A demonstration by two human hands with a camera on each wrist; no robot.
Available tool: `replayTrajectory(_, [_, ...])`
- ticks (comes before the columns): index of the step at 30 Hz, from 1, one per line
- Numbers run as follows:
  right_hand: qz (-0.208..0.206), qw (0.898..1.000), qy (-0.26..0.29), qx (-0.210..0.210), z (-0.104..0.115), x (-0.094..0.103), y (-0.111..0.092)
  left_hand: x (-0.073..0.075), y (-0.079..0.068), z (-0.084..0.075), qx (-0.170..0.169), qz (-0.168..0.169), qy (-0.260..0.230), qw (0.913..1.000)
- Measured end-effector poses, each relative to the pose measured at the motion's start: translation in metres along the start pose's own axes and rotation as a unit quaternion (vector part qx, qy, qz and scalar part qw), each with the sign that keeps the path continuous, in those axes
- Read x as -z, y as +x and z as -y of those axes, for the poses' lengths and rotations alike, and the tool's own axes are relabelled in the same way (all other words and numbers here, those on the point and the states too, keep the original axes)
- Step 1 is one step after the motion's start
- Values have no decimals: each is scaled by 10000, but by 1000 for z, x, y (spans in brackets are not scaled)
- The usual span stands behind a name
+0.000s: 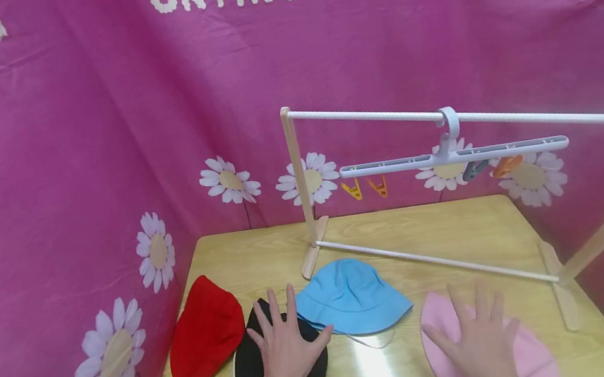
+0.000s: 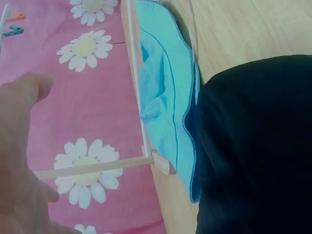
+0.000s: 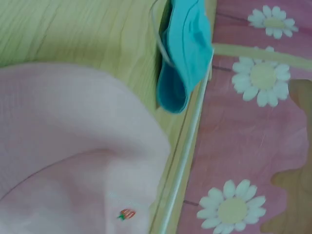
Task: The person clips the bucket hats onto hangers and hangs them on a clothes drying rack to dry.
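My left hand (image 1: 289, 354) is spread with fingers extended, overlapping a black bucket hat (image 1: 247, 364) in the head view; it holds nothing. To the right, my right hand (image 1: 479, 340) is likewise spread over a pink bucket hat (image 1: 533, 358), fingers apart. The right wrist view shows a small strawberry motif (image 3: 127, 214) on the pink hat. Between and behind the hands lies a light blue bucket hat (image 1: 350, 297) with a thin cord (image 1: 377, 345) at its brim. A red hat (image 1: 207, 338) lies at the far left, beside the black one.
A rack with wooden legs (image 1: 299, 176) and white bars (image 1: 361, 116) stands toward the table's back and right. From its top bar hangs a grey-white hanger (image 1: 391, 166) with several clips (image 1: 354, 190). Purple flowered cloth (image 1: 73, 148) surrounds the wooden table (image 1: 252, 246).
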State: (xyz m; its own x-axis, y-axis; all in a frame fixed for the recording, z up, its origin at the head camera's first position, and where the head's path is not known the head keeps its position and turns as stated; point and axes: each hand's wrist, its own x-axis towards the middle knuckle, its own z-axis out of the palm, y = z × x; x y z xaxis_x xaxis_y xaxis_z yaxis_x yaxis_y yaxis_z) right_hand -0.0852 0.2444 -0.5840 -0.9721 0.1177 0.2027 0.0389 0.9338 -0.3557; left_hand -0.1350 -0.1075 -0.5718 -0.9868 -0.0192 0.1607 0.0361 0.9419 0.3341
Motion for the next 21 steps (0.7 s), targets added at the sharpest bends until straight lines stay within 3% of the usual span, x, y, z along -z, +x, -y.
replayTrajectory(5, [-288, 9991, 202, -228, -19, -2, 0, 3, 11, -4, -80, -156, -317, 9993])
replayTrajectory(11, [-256, 9970, 210, -699, -43, 9, 12, 9, 33, -7, -142, -449, -536, 9974])
replayTrajectory(21, [-593, 9918, 543, -998, -88, 22, 25, 25, 67, -15, -186, -460, -1040, 9933])
